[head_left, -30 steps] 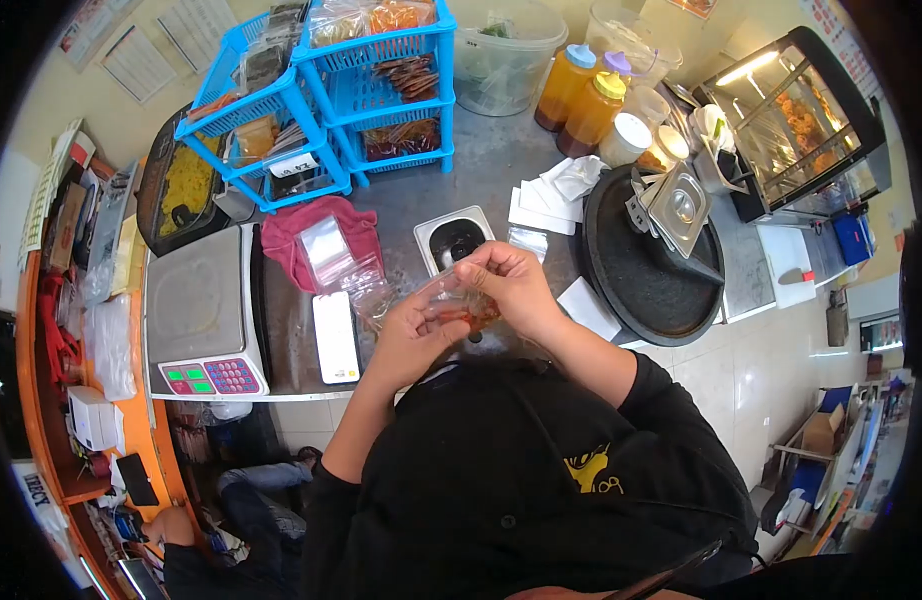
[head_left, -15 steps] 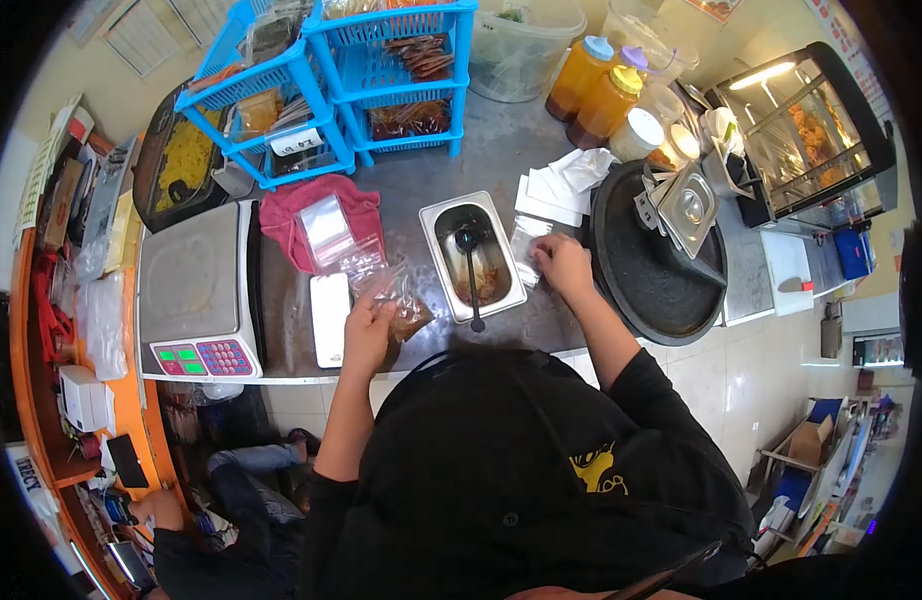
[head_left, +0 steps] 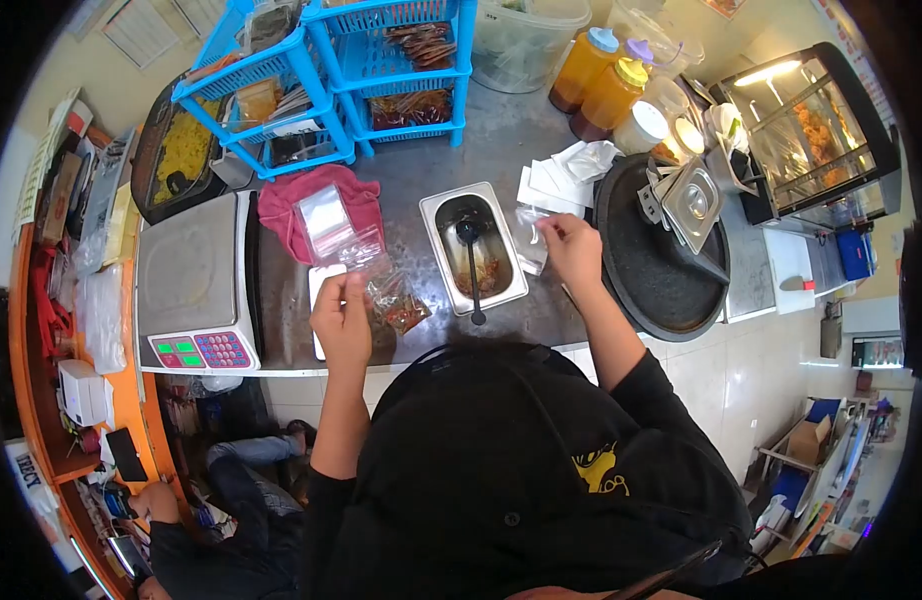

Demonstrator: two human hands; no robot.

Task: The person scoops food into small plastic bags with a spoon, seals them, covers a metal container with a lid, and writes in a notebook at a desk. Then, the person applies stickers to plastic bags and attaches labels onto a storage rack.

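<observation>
My left hand [head_left: 341,318] is closed, thumb against fingers, above a white flat slab [head_left: 318,290]; whether anything is in its fingers is hidden. Just right of it lies a small clear bag with reddish-brown contents [head_left: 406,312]. Empty clear zip bags [head_left: 326,222] rest on a pink cloth [head_left: 279,208]. A steel food pan [head_left: 511,268] stands mid-table, with a black ladle [head_left: 474,285] and some reddish-brown food inside. To its right, my right hand [head_left: 575,250] pinches the upper edge of a clear plastic bag [head_left: 529,246].
A weighing scale [head_left: 186,265] stands at left, blue basket racks [head_left: 391,85] behind. White papers [head_left: 556,185], sauce bottles [head_left: 606,95] and a round black tray [head_left: 666,300] with steel lids [head_left: 691,205] are at right. Another person [head_left: 221,540] is low at left.
My left hand has moved left and up, away from the filled bag, which now lies on the table. My right hand has shifted slightly up and right, and its fingers now pinch the clear bag.
</observation>
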